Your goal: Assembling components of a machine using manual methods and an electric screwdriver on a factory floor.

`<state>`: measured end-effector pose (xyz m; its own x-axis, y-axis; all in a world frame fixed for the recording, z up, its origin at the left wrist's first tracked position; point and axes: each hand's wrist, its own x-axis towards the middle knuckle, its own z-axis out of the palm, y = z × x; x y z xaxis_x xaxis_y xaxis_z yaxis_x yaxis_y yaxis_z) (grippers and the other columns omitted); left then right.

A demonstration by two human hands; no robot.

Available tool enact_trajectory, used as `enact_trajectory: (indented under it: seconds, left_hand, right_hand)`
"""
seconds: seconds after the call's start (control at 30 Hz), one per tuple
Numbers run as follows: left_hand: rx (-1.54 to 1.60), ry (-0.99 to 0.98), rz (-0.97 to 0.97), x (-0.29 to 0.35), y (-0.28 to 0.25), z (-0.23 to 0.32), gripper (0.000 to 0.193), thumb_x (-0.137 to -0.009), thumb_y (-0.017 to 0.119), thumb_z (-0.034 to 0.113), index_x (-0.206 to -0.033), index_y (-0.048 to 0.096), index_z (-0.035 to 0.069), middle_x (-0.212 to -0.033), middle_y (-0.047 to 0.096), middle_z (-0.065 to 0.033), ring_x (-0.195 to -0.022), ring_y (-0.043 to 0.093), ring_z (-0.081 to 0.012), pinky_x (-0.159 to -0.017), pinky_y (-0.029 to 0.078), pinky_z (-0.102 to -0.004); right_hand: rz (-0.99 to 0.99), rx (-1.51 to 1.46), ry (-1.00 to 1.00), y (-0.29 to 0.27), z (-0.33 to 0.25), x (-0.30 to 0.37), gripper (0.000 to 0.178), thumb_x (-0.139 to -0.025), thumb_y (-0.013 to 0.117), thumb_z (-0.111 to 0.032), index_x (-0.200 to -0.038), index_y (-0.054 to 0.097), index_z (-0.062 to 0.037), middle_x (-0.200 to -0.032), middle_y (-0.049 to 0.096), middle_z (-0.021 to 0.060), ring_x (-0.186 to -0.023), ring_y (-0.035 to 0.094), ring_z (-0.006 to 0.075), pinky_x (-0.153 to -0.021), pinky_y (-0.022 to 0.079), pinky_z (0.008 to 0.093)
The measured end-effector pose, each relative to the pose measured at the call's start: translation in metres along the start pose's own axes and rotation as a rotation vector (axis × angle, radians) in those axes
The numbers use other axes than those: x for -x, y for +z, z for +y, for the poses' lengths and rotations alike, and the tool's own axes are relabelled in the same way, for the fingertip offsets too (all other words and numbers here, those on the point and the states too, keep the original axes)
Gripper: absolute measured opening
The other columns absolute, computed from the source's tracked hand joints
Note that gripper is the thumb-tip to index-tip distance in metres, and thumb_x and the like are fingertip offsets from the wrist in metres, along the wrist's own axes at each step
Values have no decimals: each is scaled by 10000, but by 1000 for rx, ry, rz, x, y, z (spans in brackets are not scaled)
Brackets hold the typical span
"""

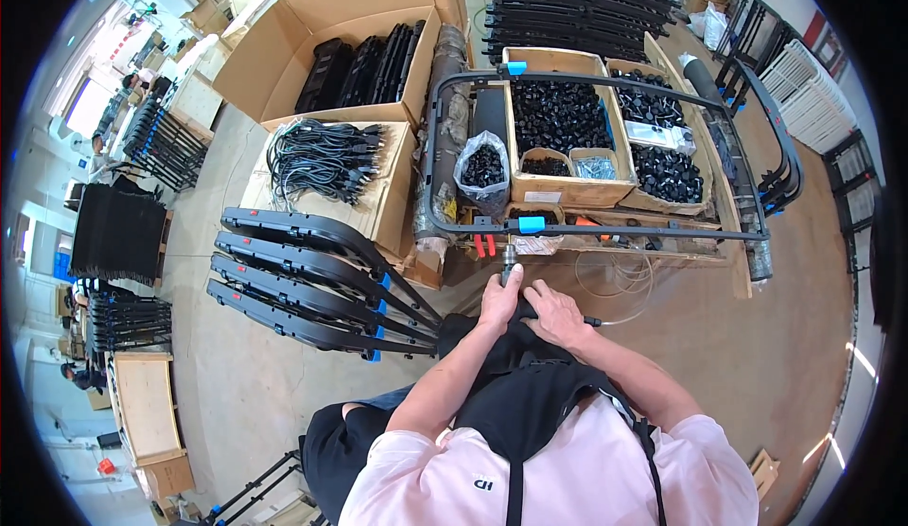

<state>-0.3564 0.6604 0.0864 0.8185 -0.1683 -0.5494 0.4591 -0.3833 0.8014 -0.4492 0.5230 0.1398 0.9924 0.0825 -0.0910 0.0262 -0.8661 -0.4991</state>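
Note:
A power drill (510, 259) with a metal chuck points away from me, just in front of the bench. My left hand (499, 299) is wrapped round its front part, thumb along the top. Behind it, my right hand (556, 315) is closed on the drill's rear, where a thin hose comes out beside it; the grip is mostly hidden. Beyond the chuck lies a black rectangular tube frame (653, 234) with blue tape (532, 224) on its bars, resting across the bench. Red-handled pliers (485, 245) sit close to the chuck.
Wooden boxes of black plastic parts (560, 117) and a clear bag of parts (482, 168) lie inside the frame. To the left stand several black curved frames (293, 266), bundled cables (326, 159) and an open carton (265, 81). A clear hose (624, 280) coils at right.

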Motion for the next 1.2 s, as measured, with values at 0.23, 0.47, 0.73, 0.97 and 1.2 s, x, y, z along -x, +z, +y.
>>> enact_trajectory:
  seconds: [0.23, 0.47, 0.73, 0.97, 1.2]
  left_hand:
    - [60, -1, -58, 3, -1, -7, 674, -981, 655, 641, -1178, 693, -3, -1086, 717, -133, -1022, 635, -226, -927, 498, -393]
    - [40, 16, -33, 12, -3, -9, 663, -985, 665, 621, -1196, 693, -7, -1084, 716, -124, -1003, 625, -212, -925, 498, -386]
    - [60, -5, -42, 21, -2, -14, 664, -984, 659, 632, -1215, 687, 10, -1102, 703, -113, -1034, 609, -201, -937, 489, -383]
    - [93, -32, -138, 31, 18, -19, 639, -989, 653, 630, -1124, 688, 6, -1021, 699, -87, -970, 607, -194, -893, 494, -382]
    - [64, 34, -109, 32, 31, -3, 643, -988, 648, 627, -1121, 696, 1, -1031, 706, -103, -985, 615, -199, -899, 493, -386]
  right_hand:
    - [33, -21, -9, 3, -3, 5, 524, -766, 810, -147, -1216, 565, -41, -1186, 566, 191, -1070, 676, 398, -891, 567, 499]
    - [12, -46, -4, 5, -7, 11, 516, -766, 810, -148, -1202, 556, -38, -1173, 562, 193, -1070, 673, 402, -888, 566, 505]
    - [5, -30, 1, 6, -7, 21, 534, -771, 811, -153, -1226, 553, -42, -1193, 563, 199, -1075, 671, 407, -898, 560, 512]
    - [-11, -10, 35, 5, 3, 45, 684, -768, 823, -192, -1368, 530, -40, -1152, 617, 213, -1059, 685, 409, -903, 564, 501]
    - [27, -4, 138, 1, 17, 45, 761, -776, 836, -223, -1422, 486, -26, -1191, 681, 227, -1096, 692, 411, -939, 565, 489]
